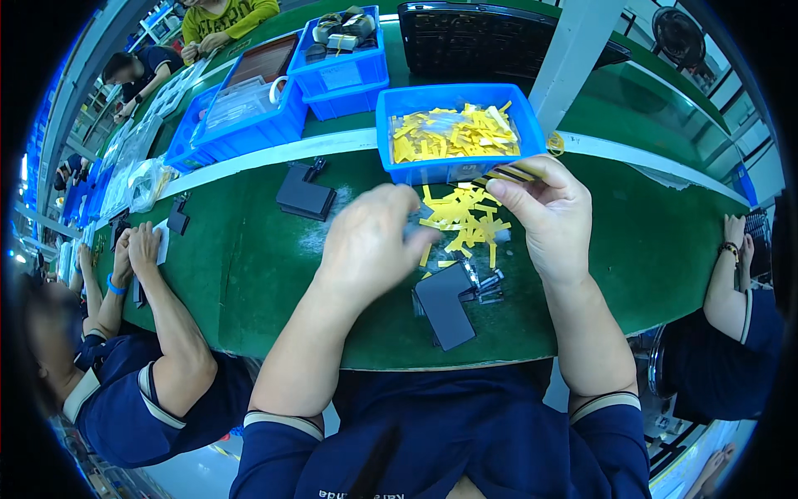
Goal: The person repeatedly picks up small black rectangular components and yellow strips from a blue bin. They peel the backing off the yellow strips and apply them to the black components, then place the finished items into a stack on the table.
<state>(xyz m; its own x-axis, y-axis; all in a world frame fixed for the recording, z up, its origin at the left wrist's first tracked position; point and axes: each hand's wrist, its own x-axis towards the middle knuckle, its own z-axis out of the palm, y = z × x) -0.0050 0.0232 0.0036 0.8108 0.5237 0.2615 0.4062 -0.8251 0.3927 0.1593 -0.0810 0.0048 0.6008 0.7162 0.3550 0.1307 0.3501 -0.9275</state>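
My right hand point(553, 208) is closed, pinching a small dark strip with yellow stripes point(509, 173) between thumb and fingers, just in front of the blue bin's near edge. Motion smears my left hand point(366, 241), which hovers over the green table left of a loose pile of yellow strips point(461, 212); whether it holds anything does not show. Below the pile lies a dark grey L-shaped part point(447, 306), with shiny metal pieces point(489, 287) at its right side. Another dark grey angled part point(305, 193) rests farther left, behind my left hand.
A blue bin point(382, 133) full of yellow strips stands at the back edge. More blue bins point(249, 133) and a black panel point(474, 50) are behind a white rail point(283, 156). Co-workers sit at left point(150, 366) and right point(731, 333). A white post point(573, 66) rises behind the bin.
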